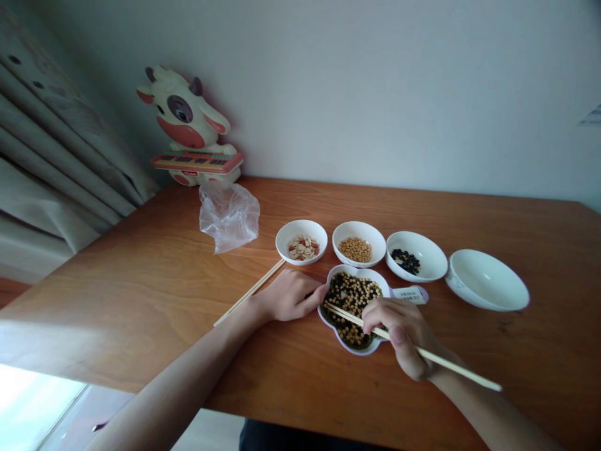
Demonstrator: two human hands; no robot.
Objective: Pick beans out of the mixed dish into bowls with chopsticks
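Note:
My right hand (399,335) is closed around a pair of wooden chopsticks (451,365), whose tips dip into a white, lobed dish with a handle (385,280). In this dish lies a mix of yellow soybeans (370,291), black beans and small dark green beans. My left hand (295,295) grips the left rim of the dish, thumb and curled fingers against it; the fingertips are partly hidden. Just behind the dish stand white bowls: one with pale flat seeds and red bits (303,248), one with soybeans (355,249), one with black beans (405,261).
At the right end of the row stands an empty white bowl (488,280). Another pair of chopsticks (248,292) lies beside my left forearm. A crumpled clear plastic bag (229,216) and a cow-shaped toy keyboard (192,128) are at the back left of the wooden table (154,294).

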